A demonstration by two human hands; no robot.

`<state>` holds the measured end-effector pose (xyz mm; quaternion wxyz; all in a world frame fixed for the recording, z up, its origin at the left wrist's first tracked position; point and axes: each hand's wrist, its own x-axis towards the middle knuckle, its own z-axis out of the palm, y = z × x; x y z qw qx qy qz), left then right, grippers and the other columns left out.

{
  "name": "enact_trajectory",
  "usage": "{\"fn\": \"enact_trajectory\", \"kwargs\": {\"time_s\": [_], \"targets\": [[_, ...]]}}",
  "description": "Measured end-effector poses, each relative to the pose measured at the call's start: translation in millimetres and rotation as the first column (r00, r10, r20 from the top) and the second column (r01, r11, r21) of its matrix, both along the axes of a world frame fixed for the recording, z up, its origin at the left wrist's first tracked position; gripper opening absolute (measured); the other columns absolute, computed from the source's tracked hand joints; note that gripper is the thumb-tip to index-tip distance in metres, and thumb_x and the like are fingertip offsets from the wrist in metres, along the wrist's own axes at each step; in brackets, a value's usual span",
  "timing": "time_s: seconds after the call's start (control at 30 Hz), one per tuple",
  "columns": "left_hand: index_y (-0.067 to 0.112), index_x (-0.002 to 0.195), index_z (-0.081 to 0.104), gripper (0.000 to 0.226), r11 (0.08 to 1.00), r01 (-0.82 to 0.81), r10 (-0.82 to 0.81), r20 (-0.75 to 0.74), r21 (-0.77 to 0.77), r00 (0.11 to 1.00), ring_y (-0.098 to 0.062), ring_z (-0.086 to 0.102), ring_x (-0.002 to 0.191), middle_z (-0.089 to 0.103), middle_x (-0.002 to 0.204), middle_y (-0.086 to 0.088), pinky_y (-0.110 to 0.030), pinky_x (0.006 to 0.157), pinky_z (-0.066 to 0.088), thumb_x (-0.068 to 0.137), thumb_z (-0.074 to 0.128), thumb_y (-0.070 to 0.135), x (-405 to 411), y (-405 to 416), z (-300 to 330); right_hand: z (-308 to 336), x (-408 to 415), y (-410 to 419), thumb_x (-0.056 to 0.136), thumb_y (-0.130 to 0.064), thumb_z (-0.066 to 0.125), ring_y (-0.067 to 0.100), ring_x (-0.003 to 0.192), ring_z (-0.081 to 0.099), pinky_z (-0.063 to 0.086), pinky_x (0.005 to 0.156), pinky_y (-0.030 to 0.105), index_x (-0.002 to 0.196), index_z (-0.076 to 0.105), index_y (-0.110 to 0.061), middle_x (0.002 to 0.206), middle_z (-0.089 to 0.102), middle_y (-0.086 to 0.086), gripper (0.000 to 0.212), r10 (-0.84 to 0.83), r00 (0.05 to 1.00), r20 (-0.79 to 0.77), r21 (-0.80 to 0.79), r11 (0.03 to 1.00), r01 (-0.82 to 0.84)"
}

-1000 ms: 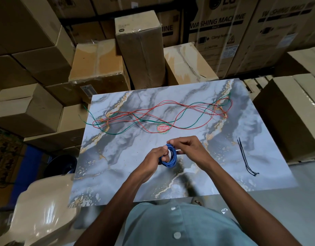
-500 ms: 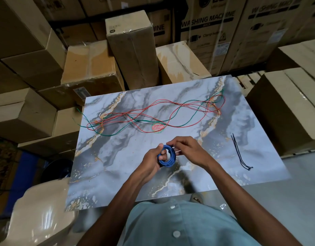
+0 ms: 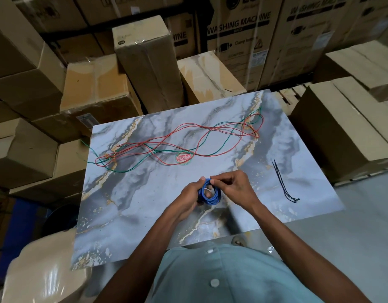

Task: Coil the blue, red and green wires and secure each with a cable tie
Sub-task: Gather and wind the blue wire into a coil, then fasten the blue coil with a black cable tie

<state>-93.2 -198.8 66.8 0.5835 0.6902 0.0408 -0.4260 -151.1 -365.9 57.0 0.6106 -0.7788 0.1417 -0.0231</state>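
A small coil of blue wire (image 3: 214, 199) is held above the middle of the marble-patterned board (image 3: 145, 204). My left hand (image 3: 189, 194) grips the coil's left side, with a finger through its opening. The top of the coil is pinched by the fingertips of my right hand (image 3: 233, 188). The red wire (image 3: 188, 129) and the green wire (image 3: 219, 147) lie loose and tangled together across the far half of the board. Black cable ties (image 3: 283, 185) lie in a thin bundle on the board to the right of my hands.
Cardboard boxes (image 3: 145, 68) stand stacked behind and on both sides of the board. A round red sticker (image 3: 183, 158) sits on the board under the wires. A beige plastic chair (image 3: 42, 272) is at the lower left.
The coil has stayed between my hands. My right fingers have shifted to pinch its top edge, and my left finger now shows through its opening. The camera has drifted slightly.
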Motion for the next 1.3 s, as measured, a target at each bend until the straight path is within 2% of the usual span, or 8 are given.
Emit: {"fn": "enact_trajectory", "kwargs": {"time_s": [0.23,0.37,0.53,0.77,0.9,1.0,1.1,1.3], "targets": [[0.01,0.087,0.071,0.058,0.98,0.167,-0.182,0.14,0.112,0.973,-0.013,0.064,0.073,0.073,0.083,-0.005,-0.022,0.071,0.045,0.108,0.028,0.043,-2,-22,1,-4,-7,-17,0.089,-0.013,0.078,0.003,0.085,0.076,0.063,0.084,0.03,0.1,0.084,-0.012,0.094,0.081,-0.002,0.013,-0.039,0.999,-0.021,-0.16,0.986,0.036],[0.014,0.082,0.068,0.054,0.987,0.131,-0.141,0.116,0.092,0.983,-0.026,0.064,0.076,0.071,0.085,-0.013,-0.036,0.073,0.046,0.105,0.035,0.05,-7,-34,-9,-5,-7,-25,0.088,-0.016,0.08,0.006,0.09,0.076,0.062,0.087,0.028,0.103,0.083,-0.01,0.099,0.081,0.002,0.016,-0.048,0.999,-0.014,-0.204,0.978,0.044],[0.015,0.07,0.054,0.048,0.998,0.02,-0.026,0.106,0.052,0.994,-0.013,0.053,0.06,0.062,0.068,-0.001,-0.023,0.059,0.042,0.107,0.036,0.039,-16,-45,-16,-12,-14,-30,0.089,-0.017,0.079,0.002,0.089,0.075,0.062,0.087,0.029,0.104,0.083,-0.013,0.099,0.081,-0.002,0.016,-0.042,0.999,-0.016,-0.15,0.988,0.039],[0.017,0.067,0.05,0.047,0.992,-0.122,0.123,0.036,-0.004,0.992,-0.018,0.049,0.067,0.054,0.057,0.005,-0.033,0.072,0.041,0.108,0.036,0.036,-29,-59,-38,-21,-11,-50,0.096,-0.03,0.072,0.009,0.095,0.075,0.06,0.089,0.031,0.104,0.083,-0.018,0.096,0.08,-0.006,0.018,0.092,0.986,-0.138,0.039,0.995,-0.087],[0.02,0.065,0.057,0.05,0.996,-0.069,0.064,0.098,0.048,0.993,-0.015,0.055,0.066,0.06,0.062,0.005,-0.035,0.08,0.045,0.107,0.037,0.038,-28,-64,-43,-21,-17,-60,0.101,-0.036,0.065,0.015,0.087,0.076,0.061,0.078,0.03,0.098,0.081,-0.016,0.087,0.079,0.002,0.026,-0.058,0.976,-0.208,0.1,0.992,0.08],[0.023,0.062,0.053,0.049,0.997,-0.044,0.037,0.122,0.057,0.992,-0.017,0.048,0.065,0.055,0.061,0.005,-0.038,0.079,0.042,0.103,0.04,0.045,-27,-65,-46,-31,-28,-85,0.099,-0.021,0.067,0.013,0.073,0.07,0.052,0.069,0.018,0.084,0.079,-0.018,0.075,0.075,-0.002,0.019,-0.241,0.942,-0.233,-0.203,0.959,0.196],[0.019,0.067,0.047,0.047,0.999,0.021,-0.027,0.125,0.049,0.992,-0.017,0.041,0.063,0.05,0.061,0.003,-0.036,0.073,0.036,0.107,0.037,0.042,-27,-67,-46,-47,-43,-115,0.09,-0.011,0.072,0.029,0.094,0.073,0.054,0.085,0.031,0.101,0.08,-0.009,0.096,0.079,0.011,0.014,-0.424,0.875,-0.232,-0.515,0.817,0.259],[0.017,0.07,0.044,0.044,1.0,0.013,-0.014,0.116,0.006,0.993,-0.013,0.04,0.059,0.048,0.06,0.004,-0.03,0.067,0.035,0.109,0.034,0.034,-30,-75,-40,-62,-59,-138,0.087,0.0,0.064,0.044,0.087,0.065,0.041,0.069,0.033,0.093,0.072,-0.001,0.093,0.069,0.023,0.011,-0.483,0.834,-0.266,-0.698,0.693,0.179]]}}
